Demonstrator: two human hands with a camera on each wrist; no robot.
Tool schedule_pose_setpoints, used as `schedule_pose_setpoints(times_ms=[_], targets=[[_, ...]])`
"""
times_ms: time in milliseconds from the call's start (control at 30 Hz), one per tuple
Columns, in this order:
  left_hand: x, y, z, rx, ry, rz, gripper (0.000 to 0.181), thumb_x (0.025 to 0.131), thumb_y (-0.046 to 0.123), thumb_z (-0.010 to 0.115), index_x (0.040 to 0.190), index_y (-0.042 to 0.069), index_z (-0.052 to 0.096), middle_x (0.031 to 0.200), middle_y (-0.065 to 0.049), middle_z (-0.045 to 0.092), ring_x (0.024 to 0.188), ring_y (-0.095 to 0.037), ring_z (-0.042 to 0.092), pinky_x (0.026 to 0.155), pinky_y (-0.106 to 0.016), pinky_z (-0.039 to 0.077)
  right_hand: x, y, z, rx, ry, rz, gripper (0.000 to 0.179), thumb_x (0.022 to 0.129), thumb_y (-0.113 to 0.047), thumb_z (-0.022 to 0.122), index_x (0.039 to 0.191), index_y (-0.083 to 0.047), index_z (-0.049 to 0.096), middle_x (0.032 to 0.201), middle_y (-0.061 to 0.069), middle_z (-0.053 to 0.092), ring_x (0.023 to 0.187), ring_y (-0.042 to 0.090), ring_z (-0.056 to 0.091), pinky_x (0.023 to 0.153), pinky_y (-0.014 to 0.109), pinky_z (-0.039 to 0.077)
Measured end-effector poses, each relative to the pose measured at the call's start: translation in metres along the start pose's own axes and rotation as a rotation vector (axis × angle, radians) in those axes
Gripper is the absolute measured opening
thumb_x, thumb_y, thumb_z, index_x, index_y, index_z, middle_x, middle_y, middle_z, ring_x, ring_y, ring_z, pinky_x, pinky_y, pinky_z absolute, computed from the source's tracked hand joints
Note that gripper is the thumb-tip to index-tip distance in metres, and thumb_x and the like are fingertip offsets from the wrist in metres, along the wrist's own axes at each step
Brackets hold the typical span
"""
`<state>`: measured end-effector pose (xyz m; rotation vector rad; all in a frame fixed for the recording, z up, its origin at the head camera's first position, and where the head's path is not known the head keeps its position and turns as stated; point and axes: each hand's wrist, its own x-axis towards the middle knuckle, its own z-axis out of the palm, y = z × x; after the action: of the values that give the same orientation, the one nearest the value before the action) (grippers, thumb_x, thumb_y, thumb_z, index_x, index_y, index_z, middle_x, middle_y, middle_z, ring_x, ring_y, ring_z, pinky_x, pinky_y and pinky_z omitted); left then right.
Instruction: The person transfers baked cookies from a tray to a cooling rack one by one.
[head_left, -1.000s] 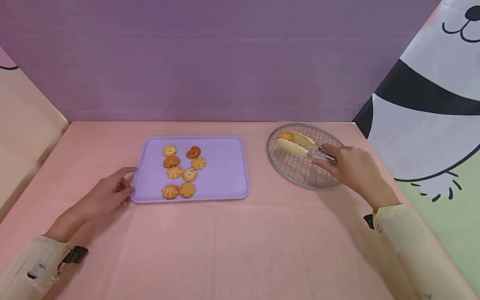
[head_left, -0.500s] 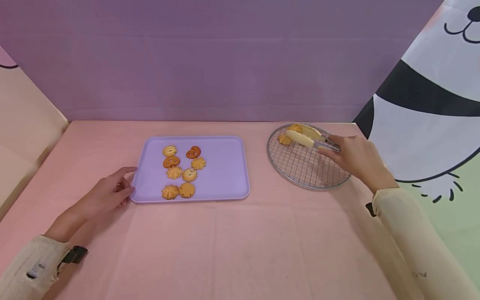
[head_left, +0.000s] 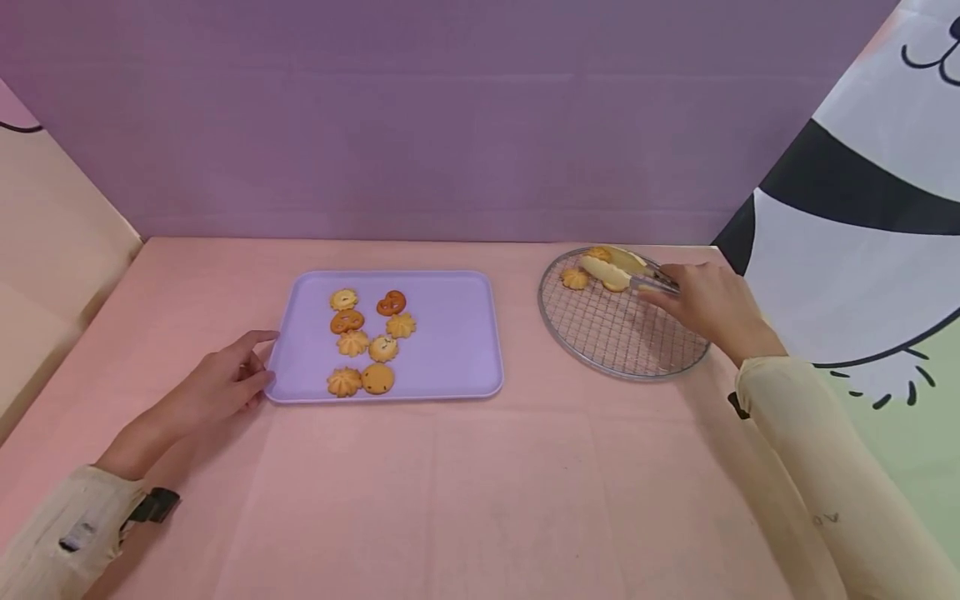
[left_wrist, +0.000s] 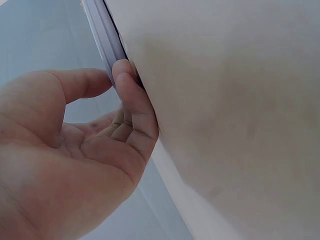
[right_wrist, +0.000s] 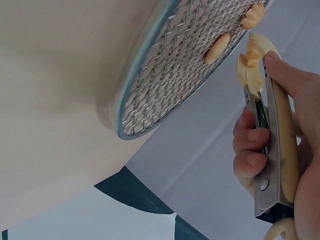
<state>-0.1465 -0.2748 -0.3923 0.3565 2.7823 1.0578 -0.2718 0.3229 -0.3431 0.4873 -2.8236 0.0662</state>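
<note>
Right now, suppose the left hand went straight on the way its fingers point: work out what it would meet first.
The left hand would first meet the purple tray, whose left edge it touches. Past that edge, cookies lie roughly ahead, though depth is hard to judge.

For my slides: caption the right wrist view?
Right hand grips cream-tipped metal tongs pinching a golden cookie near a round metal rack.

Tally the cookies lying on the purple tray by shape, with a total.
Pretzel-shaped cookies: 2
Scalloped-edge cookies: 5
Smooth-edged round cookie with dark specks: 1
Total on the purple tray: 8
</note>
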Motion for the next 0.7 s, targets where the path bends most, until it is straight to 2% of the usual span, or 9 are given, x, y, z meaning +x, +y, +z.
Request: schedule_pose_setpoints(times_ms=[67, 200, 367, 567, 700], targets=[[0.000, 0.000, 0.000, -0.002, 0.000, 0.000, 0.051, 0.087, 0.005, 0.054, 0.133, 0.004, 0.031, 0.077, -0.009, 0.052, 0.056, -0.014, 0.051, 0.050, -0.023, 0.044, 0.003, 0.001, 0.001, 0.005, 0.017, -0.019, 0.053, 0.075, -0.055, 0.060, 0.108, -0.015, 0.061, 0.089, 0.004, 0.063, 0.079, 0.021, 0.054, 0.070, 0.042, 0.046], [0.000, 0.001, 0.000, -0.007, -0.004, 0.003, 0.051, 0.088, 0.005, 0.054, 0.133, 0.004, 0.031, 0.077, -0.009, 0.052, 0.057, -0.014, 0.051, 0.050, -0.023, 0.044, 0.008, 0.002, 0.004, -0.020, 0.042, -0.056, 0.052, 0.074, -0.050, 0.065, 0.115, -0.020, 0.054, 0.092, 0.004, 0.063, 0.081, 0.022, 0.057, 0.075, 0.044, 0.045], [-0.001, -0.002, 0.001, -0.006, -0.005, 0.000, 0.051, 0.088, 0.006, 0.054, 0.133, 0.004, 0.031, 0.076, -0.008, 0.052, 0.057, -0.014, 0.051, 0.051, -0.023, 0.044, 0.012, 0.004, 0.007, -0.058, 0.026, -0.049, 0.059, 0.072, -0.050, 0.066, 0.121, -0.023, 0.048, 0.089, 0.002, 0.060, 0.076, 0.021, 0.054, 0.077, 0.045, 0.045], [-0.001, -0.002, 0.002, -0.001, 0.003, 0.009, 0.050, 0.087, 0.005, 0.054, 0.132, 0.004, 0.032, 0.075, -0.008, 0.053, 0.056, -0.014, 0.052, 0.050, -0.024, 0.045, 0.010, 0.005, 0.008, -0.085, -0.041, 0.020, 0.047, 0.073, -0.054, 0.063, 0.099, -0.015, 0.060, 0.071, 0.002, 0.059, 0.064, 0.020, 0.047, 0.055, 0.035, 0.042], [0.000, 0.000, 0.000, -0.003, 0.006, 0.016, 0.051, 0.087, 0.004, 0.054, 0.133, 0.003, 0.032, 0.076, -0.008, 0.053, 0.056, -0.014, 0.052, 0.050, -0.023, 0.044, 0.009, 0.005, 0.004, -0.072, -0.050, 0.044, 0.052, 0.074, -0.058, 0.060, 0.097, -0.011, 0.063, 0.075, 0.004, 0.061, 0.065, 0.021, 0.049, 0.050, 0.037, 0.044]])
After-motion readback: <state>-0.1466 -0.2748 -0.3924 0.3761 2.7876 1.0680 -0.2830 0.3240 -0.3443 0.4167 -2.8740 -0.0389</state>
